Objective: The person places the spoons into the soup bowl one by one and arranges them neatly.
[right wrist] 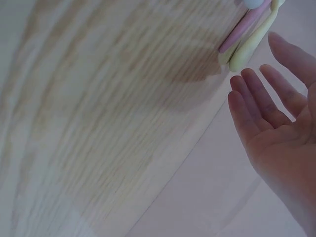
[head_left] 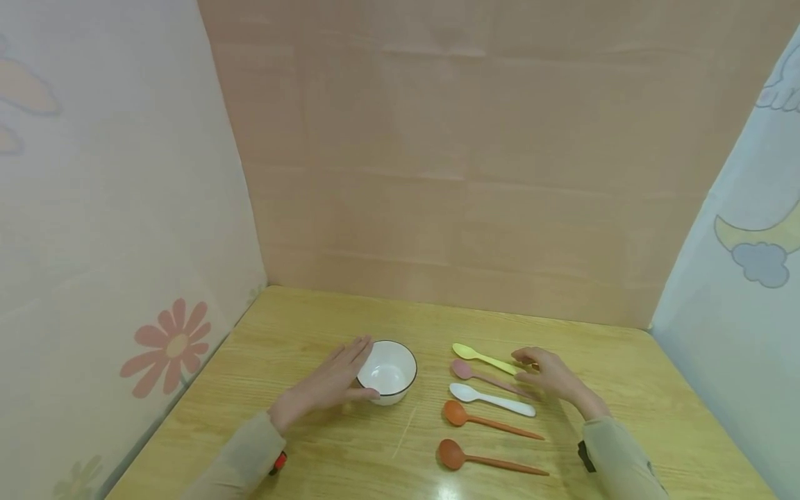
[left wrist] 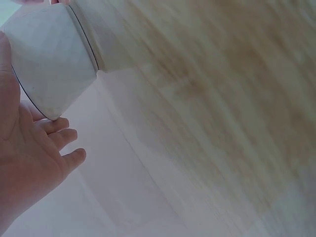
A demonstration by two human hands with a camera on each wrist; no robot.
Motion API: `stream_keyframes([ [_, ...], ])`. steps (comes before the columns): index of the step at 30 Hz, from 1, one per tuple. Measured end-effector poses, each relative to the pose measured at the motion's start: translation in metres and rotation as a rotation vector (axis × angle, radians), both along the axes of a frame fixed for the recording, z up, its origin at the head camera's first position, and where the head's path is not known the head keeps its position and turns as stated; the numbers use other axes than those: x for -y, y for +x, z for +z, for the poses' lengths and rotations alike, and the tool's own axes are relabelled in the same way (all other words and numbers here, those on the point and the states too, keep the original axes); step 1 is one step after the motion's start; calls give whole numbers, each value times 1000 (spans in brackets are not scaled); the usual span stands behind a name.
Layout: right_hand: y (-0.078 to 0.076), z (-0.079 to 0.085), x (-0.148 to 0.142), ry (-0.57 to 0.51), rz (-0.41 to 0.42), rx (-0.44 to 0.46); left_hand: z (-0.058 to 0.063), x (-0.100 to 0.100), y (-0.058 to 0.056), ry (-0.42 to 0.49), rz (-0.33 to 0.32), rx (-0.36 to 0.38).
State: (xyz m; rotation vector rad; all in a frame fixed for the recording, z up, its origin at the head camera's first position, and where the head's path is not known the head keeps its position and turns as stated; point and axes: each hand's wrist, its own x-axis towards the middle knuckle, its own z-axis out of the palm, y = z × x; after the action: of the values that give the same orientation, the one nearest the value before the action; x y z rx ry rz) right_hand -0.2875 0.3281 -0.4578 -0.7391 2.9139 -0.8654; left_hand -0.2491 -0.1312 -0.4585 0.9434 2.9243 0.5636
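Note:
My left hand lies at the left side of a white bowl with a dark rim, its fingers extended along the far-left edge and its thumb by the near rim. In the left wrist view the thumb and fingers flank the bowl. My right hand hovers by the handle end of a yellow spoon, fingers loosely bent. The right wrist view shows a gap between the fingertips and the yellow handle. Below the yellow spoon lie a pink spoon and a white spoon.
Two orange-brown spoons, an upper one and a lower one, lie nearer the front of the wooden table. A plain tan backdrop stands behind, with patterned sheets at left and right.

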Motion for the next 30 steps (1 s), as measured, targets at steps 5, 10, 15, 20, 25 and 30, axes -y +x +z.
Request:
stream_keyframes([
  [5,-5,-2,-1,-37,24,40,-1,-1,-2,12,-8,-6],
  [10,-10,-4,-4,-63,60,71,-1,-1,-3,9,-2,2],
  [15,-13,-5,-5,-67,85,82,-1,-1,-2,15,1,1],
  [20,-16,-7,-5,-51,90,86,-2,-1,-1,8,-1,-4],
  [25,-19,-8,-5,-46,90,85,-3,-1,-1,27,-2,0],
  [30,-20,-9,-4,-59,82,101,-4,0,-2,25,-3,-16],
])
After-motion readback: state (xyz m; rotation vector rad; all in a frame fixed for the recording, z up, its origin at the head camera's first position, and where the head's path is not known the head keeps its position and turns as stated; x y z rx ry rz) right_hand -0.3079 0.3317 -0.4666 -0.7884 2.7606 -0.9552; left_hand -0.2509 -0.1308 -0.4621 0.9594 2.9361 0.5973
